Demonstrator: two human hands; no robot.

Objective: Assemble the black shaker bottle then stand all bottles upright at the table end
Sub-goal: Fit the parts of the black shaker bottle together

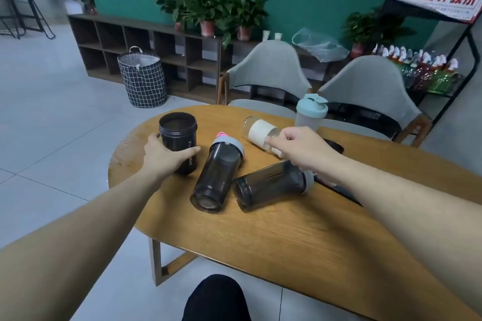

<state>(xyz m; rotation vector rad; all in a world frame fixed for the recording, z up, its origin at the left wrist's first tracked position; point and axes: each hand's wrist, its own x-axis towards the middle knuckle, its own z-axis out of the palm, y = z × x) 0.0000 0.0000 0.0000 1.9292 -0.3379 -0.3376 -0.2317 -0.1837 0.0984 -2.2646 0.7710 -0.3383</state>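
**Shaker cup gripped, lid not on**

Shaker cup, black and open-topped, stands upright at the table's far left end, and my left hand is wrapped around its near side, thumb on the right wall and fingers around the left. My right hand hangs over the middle of the table with fingers curled loosely together, holding nothing I can see; its fingertips are just above the clear bottle, which lies on its side. Just right of that hand a black lid peeks out, mostly hidden. Two dark bottles lie flat near me: one with a pink cap, one under my right wrist. A teal-lidded shaker stands upright at the far edge.
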